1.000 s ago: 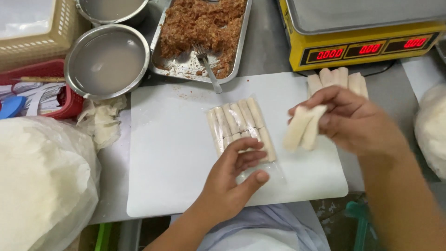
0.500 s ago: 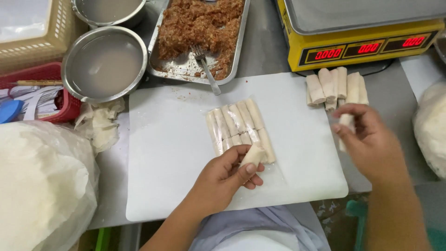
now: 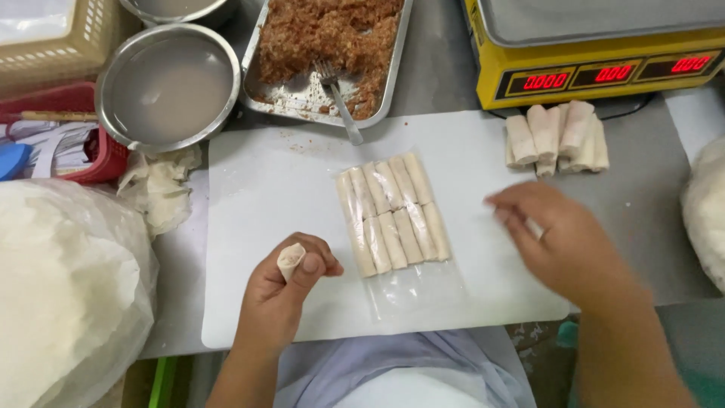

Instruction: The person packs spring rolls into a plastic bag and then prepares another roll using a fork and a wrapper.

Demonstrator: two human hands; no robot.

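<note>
The left hand (image 3: 283,291) holds one roll (image 3: 291,261) upright between thumb and fingers, over the near-left part of the board (image 3: 257,196). The fingers are closed around the lower half of the roll; its open end points up and shows above the thumb. The roll is clear of the board surface and lies left of the bag (image 3: 396,227), near it but not touching.

The right hand (image 3: 563,242) hovers over the right edge of the board, palm down and blurred. Its fingers are loosely spread; whether they hold anything cannot be told. It lies between the bag and the loose pile of rolls (image 3: 559,140) at the far-right corner of the board, just in front of the yellow scale (image 3: 596,68).

The bag is clear plastic, flat on the board centre, with two rows of rolls packed side by side. Its near end is unfilled.

Risks, as judged from this position:
- Grip pressure. The wrapper looks soft; a tight pinch could crush the roll or force filling out of the open end.
- Tilt. Held upright, the roll could shed filling if inverted.
- Bag shift. The bag is unrestrained; a push from either hand could skew the packed rows.
- Pile. The stacked rolls sit at the board edge; a knock from the right hand could roll them onto the counter (image 3: 664,204).

Far of the board: a tray (image 3: 393,75) of brown filling with a fork (image 3: 340,102), and a steel bowl (image 3: 170,87) of cloudy liquid.
</note>
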